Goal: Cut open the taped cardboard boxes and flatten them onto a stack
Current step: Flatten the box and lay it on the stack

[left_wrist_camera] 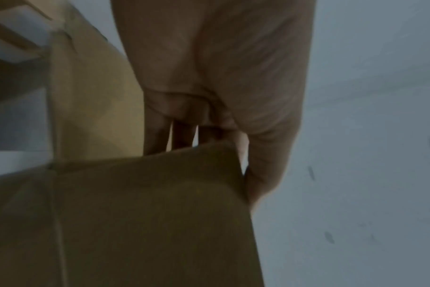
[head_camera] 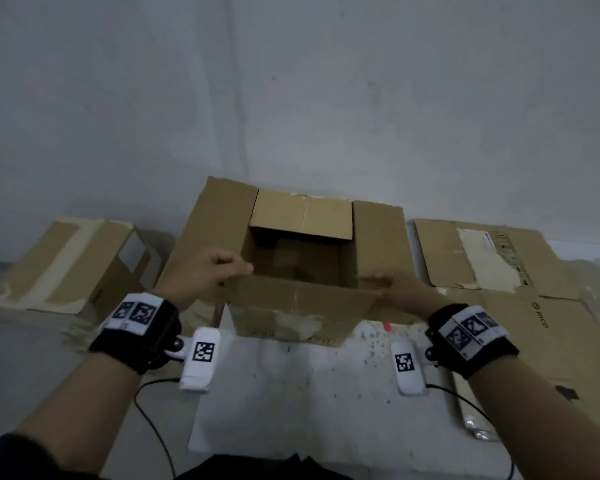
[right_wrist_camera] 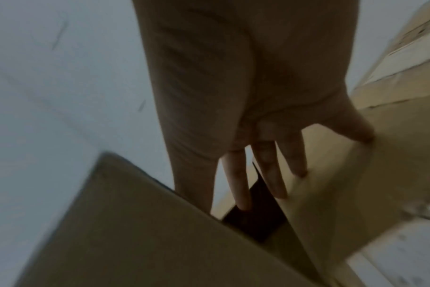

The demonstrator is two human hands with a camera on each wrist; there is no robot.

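Observation:
An open brown cardboard box [head_camera: 378, 237] stands on the floor against the wall, its four top flaps spread outward. My left hand [head_camera: 227, 268] grips the left end of the near flap [head_camera: 302, 299]. In the left wrist view the fingers [left_wrist_camera: 157, 136] sit behind that flap [left_wrist_camera: 147, 213] and the thumb lies on its other side. My right hand [head_camera: 385, 284] is at the near right corner. Its straight, spread fingers [right_wrist_camera: 270, 174] touch the right flap [right_wrist_camera: 331, 174] above the dark inside of the box. Blur softens both wrist views.
Flattened cardboard [head_camera: 499, 265] lies in a stack on the floor to the right. A partly collapsed taped box [head_camera: 73, 265] leans at the left. A speckled white sheet [head_camera: 291, 393] covers the floor before me, with a small red object [head_camera: 388, 327] on it. The grey wall stands close behind.

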